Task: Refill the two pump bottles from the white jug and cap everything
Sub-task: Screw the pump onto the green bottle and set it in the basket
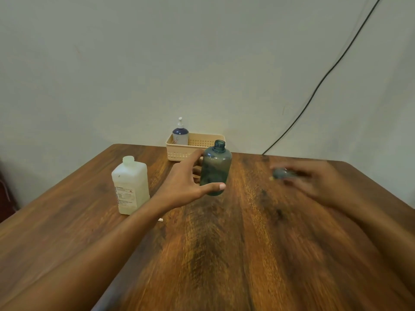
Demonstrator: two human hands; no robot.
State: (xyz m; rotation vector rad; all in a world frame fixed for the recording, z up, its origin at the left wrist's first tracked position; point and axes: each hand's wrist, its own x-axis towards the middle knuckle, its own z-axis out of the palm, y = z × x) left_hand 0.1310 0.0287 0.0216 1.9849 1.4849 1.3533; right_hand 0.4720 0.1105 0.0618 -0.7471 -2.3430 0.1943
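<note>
You are at a brown wooden desk (pixel 247 243) with dark streaks in the grain. Behind it is a plain pale wall (pixel 112 63), and a thin black cable (pixel 323 79) runs down the wall to the far right edge of the desk.

Your left hand (pixel 186 178) has its grip closed around a see-through teal bottle (pixel 216 168). The thumb is across the front near the bottom, and the fingers wrap round the far side. The bottle is upright near the middle of the desk, and its top is open with no pump on it. You can't tell if its bottom touches the wood.

Your right hand (pixel 314 182) is blurry, out to the right and well apart from the bottle. Its grip looks closed on a small grey-blue thing (pixel 280 172), too blurry to name.

The white jug (pixel 130 187) stands just left of your left arm, and its cap is off. At the back of the desk is a beige basket (pixel 179 153). A dark blue pump bottle (pixel 180 134) stands inside it, at its left end, with a white pump on top.
</note>
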